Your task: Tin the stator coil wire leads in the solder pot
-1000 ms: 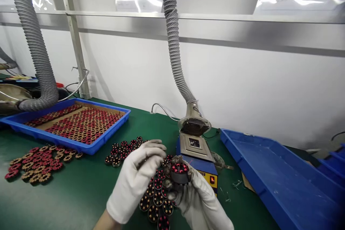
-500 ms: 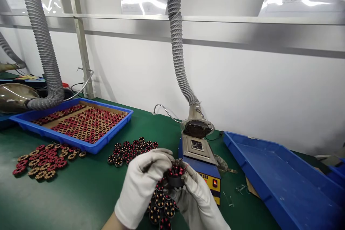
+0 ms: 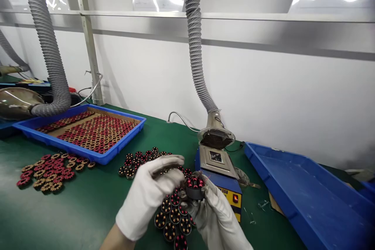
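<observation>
Right hand (image 3: 218, 218), gloved, pinching in its grip a dark round stator (image 3: 194, 187) with red windings on top, the gloved left hand (image 3: 149, 197) curled against its left side, above more stators (image 3: 172, 218) on the green surface (image 3: 73, 211).

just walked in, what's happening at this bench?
A person in white gloves holds a small wound coil part over the green bench. The right hand grips it from below; the left hand is at its side, fingers curled. More coil parts lie in a cluster under the hands, and others fill the left blue tray. A blue heater unit sits just behind.
</observation>
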A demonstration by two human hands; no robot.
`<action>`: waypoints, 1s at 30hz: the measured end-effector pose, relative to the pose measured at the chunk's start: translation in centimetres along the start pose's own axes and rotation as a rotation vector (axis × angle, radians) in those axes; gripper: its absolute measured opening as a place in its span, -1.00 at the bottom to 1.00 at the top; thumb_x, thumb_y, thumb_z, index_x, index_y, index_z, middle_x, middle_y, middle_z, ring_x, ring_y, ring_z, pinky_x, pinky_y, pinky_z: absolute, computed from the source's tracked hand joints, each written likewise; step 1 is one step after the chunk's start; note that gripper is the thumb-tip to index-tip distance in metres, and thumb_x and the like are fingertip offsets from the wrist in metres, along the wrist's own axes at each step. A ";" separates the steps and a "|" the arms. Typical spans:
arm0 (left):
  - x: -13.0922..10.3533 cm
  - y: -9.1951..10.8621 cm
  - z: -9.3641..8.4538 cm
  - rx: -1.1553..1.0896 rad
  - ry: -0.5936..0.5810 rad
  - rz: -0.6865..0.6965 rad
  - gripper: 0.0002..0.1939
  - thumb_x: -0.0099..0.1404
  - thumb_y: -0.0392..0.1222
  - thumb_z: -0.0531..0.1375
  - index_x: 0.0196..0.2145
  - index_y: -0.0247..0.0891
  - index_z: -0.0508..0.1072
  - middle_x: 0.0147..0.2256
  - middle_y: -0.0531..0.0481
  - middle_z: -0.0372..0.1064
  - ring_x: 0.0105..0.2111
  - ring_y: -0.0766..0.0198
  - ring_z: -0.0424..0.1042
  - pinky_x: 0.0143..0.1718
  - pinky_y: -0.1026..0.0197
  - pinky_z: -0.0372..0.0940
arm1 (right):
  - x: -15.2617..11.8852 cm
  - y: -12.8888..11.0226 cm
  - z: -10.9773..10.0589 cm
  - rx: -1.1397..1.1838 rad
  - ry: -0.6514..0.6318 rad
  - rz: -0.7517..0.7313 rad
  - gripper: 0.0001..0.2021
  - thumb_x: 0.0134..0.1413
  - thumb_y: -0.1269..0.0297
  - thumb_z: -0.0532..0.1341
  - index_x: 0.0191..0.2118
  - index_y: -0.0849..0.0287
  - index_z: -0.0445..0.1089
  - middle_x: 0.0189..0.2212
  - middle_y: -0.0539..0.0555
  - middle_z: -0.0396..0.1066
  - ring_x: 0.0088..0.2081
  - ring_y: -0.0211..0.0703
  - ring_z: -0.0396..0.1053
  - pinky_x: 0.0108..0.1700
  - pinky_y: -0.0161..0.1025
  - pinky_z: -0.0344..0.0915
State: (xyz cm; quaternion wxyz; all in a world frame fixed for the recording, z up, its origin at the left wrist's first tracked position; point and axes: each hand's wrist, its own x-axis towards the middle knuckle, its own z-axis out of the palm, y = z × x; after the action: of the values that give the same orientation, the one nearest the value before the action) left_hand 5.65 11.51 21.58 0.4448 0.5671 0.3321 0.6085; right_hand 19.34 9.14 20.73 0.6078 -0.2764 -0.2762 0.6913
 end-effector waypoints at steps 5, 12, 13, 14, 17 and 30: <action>0.1 0.2 1.0 -0.142 -0.160 0.021 -0.79 -0.07 -0.47 0.14 -0.49 -0.28 0.51 -0.38 -0.02 0.45 -0.32 0.26 0.41 -0.27 0.41 0.31 | 0.2 0.6 -0.8 0.086 -0.059 0.073 -0.66 -0.31 0.29 0.41 -0.26 0.09 0.45 -0.27 0.08 0.50 -0.28 -0.12 0.45 -0.21 -0.16 0.38; -0.4 -0.1 0.1 0.136 -0.016 0.106 -0.73 0.06 -0.40 0.19 -0.27 -0.14 0.48 -0.17 0.02 0.39 -0.15 0.26 0.36 -0.11 0.36 0.27 | 0.2 0.4 -1.7 0.211 -0.187 0.181 -0.75 -0.11 0.14 0.30 -0.26 0.11 0.46 -0.28 0.07 0.51 -0.32 -0.20 0.44 -0.32 -0.28 0.35; -0.5 0.1 0.2 0.216 -0.097 0.116 -0.62 0.00 -0.43 0.23 -0.21 -0.10 0.46 -0.11 0.03 0.36 -0.10 0.24 0.33 -0.07 0.34 0.24 | 0.2 0.3 -1.5 0.239 -0.210 0.192 -0.74 -0.11 0.14 0.30 -0.26 0.12 0.46 -0.25 0.07 0.50 -0.29 -0.21 0.43 -0.28 -0.30 0.35; -0.5 0.3 0.3 0.275 -0.169 0.137 -0.52 -0.05 -0.46 0.26 -0.16 -0.06 0.43 -0.08 0.04 0.33 -0.08 0.23 0.30 -0.03 0.31 0.21 | 0.2 0.2 -1.3 0.263 -0.225 0.200 -0.73 -0.11 0.13 0.30 -0.26 0.14 0.46 -0.23 0.07 0.49 -0.25 -0.23 0.42 -0.25 -0.32 0.34; -0.5 0.6 0.7 0.279 -0.261 0.247 -0.51 -0.06 -0.43 0.30 -0.15 -0.05 0.44 -0.11 0.02 0.35 -0.09 0.19 0.30 0.03 0.23 0.16 | 0.2 0.1 -0.8 0.263 -0.216 0.187 -0.71 -0.13 0.08 0.29 -0.27 0.12 0.46 -0.24 0.05 0.49 -0.25 -0.26 0.40 -0.21 -0.33 0.33; 0.0 0.9 -0.5 -0.044 -0.129 -0.097 -0.80 0.04 -0.37 0.16 -0.34 -0.27 0.49 -0.28 -0.04 0.43 -0.19 0.19 0.38 -0.22 0.34 0.28 | -0.8 -0.1 -1.4 0.162 -0.082 0.199 -0.67 -0.29 0.23 0.41 -0.26 0.03 0.47 -0.29 0.01 0.53 -0.31 -0.20 0.47 -0.30 -0.30 0.39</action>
State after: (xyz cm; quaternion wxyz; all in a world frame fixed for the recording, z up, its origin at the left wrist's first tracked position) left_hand 5.04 11.20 22.35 0.5068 0.5785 0.3164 0.5554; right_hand 20.46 8.46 19.85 0.5445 -0.2240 -0.2155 0.7790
